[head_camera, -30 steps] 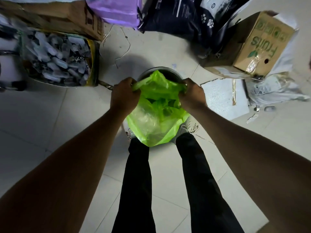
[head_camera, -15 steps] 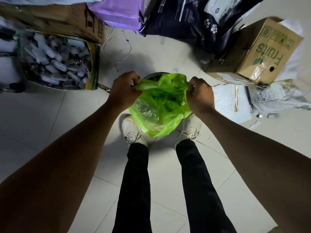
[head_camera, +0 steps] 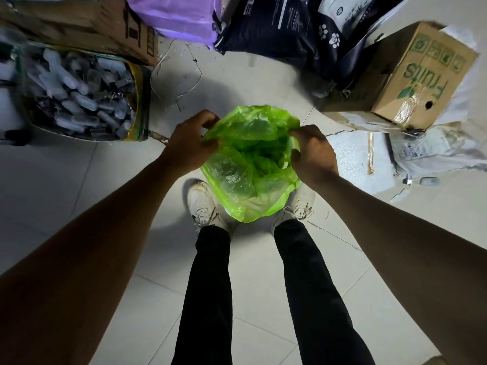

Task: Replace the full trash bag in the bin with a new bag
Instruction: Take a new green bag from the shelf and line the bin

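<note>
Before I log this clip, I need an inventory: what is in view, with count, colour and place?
bag: one, green, centre, held open above the floor
Fruits box: one, brown, right rear
black sacks: at least two, paw prints, rear
purple pack: one, rear
bottle sack: one, clear bottles, left
brown box: one, left rear
foam slab: one, white, right
floor: pale tiles
shoes: two, white, under the bag
left hand: grips the bag's left rim
right hand: grips its right rim
</note>
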